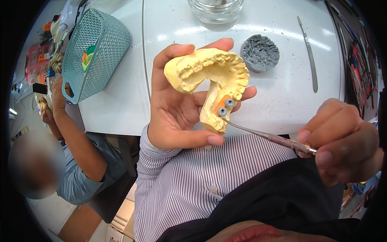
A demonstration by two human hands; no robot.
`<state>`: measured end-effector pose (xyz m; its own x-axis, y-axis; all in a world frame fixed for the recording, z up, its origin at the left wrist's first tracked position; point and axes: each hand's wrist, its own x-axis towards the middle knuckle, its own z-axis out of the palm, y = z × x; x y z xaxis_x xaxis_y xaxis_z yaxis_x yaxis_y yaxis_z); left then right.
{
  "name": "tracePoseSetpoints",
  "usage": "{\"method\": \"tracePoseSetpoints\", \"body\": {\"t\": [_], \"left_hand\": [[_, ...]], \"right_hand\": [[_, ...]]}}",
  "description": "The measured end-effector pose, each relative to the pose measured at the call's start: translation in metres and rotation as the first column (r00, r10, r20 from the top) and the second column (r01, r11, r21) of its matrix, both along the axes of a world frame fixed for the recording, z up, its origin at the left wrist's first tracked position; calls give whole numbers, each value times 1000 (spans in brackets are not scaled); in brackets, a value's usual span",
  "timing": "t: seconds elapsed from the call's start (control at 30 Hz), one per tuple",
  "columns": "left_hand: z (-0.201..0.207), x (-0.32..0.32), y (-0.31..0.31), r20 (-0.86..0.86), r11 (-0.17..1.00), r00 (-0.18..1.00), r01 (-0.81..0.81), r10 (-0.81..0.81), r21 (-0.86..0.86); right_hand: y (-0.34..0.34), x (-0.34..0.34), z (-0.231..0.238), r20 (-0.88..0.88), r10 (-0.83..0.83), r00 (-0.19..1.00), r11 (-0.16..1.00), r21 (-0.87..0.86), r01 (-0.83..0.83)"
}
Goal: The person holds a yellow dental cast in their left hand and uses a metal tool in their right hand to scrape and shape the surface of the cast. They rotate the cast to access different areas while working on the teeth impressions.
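The left hand (171,109) pinches the yellow tooth model (213,92), near one o'clock from mid-view; the right hand (342,141), at the model's four o'clock, pinches the thin metal tool (278,140). Best keep both steady and go softly by the lower grey ring (222,111)

Head-worn fisheye, facing down, close above

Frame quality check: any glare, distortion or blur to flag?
Head view: bright glare streaks on the white table, below the glass jar and toward the thin knife; head view: fisheye bows the table's right edge, corners black; head view: co-worker's head is a smeared round patch, while the tooth model in the left hand looks sharp.
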<state>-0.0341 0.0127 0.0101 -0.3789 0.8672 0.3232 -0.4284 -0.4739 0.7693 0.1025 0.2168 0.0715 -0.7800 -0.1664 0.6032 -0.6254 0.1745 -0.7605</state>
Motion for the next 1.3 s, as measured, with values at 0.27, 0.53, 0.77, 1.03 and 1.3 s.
{"method": "tracePoseSetpoints", "body": {"t": [0.27, 0.53, 0.77, 1.03, 1.3], "left_hand": [[12, 12, 0, 297, 995, 952, -50, 72, -83], [14, 10, -1, 324, 995, 946, 23, 9, -96], [17, 10, -2, 368, 993, 929, 9, 35, -118], [15, 11, -1, 393, 993, 919, 11, 36, -117], [14, 11, 0, 352, 988, 934, -13, 66, -151]], "right_hand": [[0, -1, 4, -15, 3, 1000, 1000, 22, -3], [1, -3, -1, -39, 18, 999, 999, 37, -16], [0, -6, -2, -59, 25, 998, 999, 49, -22], [-2, -8, -6, -78, 27, 997, 999, 48, -23], [-4, -9, -10, -104, 23, 994, 999, 45, -18]]}}
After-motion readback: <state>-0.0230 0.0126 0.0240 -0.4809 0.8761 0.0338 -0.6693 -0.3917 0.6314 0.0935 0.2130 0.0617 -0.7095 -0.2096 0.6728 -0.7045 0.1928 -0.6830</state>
